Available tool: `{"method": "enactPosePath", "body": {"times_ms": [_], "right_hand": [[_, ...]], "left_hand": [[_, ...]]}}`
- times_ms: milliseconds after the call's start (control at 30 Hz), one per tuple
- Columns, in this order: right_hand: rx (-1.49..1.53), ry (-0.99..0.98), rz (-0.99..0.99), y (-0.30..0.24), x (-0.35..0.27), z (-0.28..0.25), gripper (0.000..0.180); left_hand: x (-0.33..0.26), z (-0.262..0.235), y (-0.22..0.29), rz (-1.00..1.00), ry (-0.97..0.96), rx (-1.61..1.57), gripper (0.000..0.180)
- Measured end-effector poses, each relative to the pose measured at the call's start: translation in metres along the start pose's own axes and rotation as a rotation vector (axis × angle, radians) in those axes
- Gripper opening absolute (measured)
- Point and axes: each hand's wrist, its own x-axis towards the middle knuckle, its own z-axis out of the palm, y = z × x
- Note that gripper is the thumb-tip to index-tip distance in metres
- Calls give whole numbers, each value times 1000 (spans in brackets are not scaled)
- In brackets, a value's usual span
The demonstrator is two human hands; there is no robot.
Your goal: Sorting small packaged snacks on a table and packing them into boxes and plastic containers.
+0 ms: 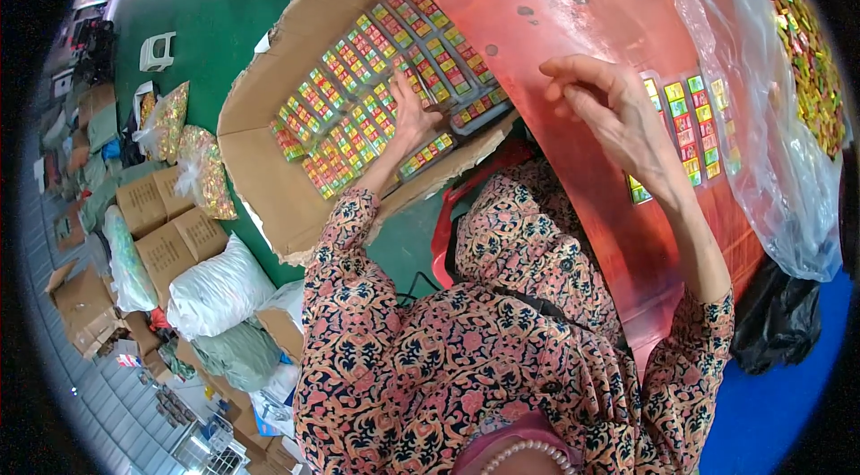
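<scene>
Head view: the left hand [410,113] reaches into the open cardboard box [269,108] beside the table, fingers spread and pressed flat on the trays of small coloured packets [358,108] filling it. The right hand [618,112] hovers over the red table [555,0], fingers loosely curled together, just above a strip of coloured packets [690,130] lying beneath its palm.
</scene>
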Motion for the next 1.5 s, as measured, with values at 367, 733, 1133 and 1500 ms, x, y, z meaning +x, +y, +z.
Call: {"method": "enactPosePath", "body": {"times_ms": [367, 733, 1133, 1500], "right_hand": [[-351, 132, -51, -9, -39, -20, 22], [-193, 556, 129, 23, -111, -109, 25], [-808, 794, -39, 69, -106, -119, 23], [-1330, 911, -114, 70, -126, -136, 27]], "left_hand": [[5, 4, -31, -135, -25, -297, 112], [-3, -47, -2, -18, 276, 25, 77], [-34, -87, 221, 172, 238, -573, 32], [-3, -49, 339, 697, -59, -335, 18]]}}
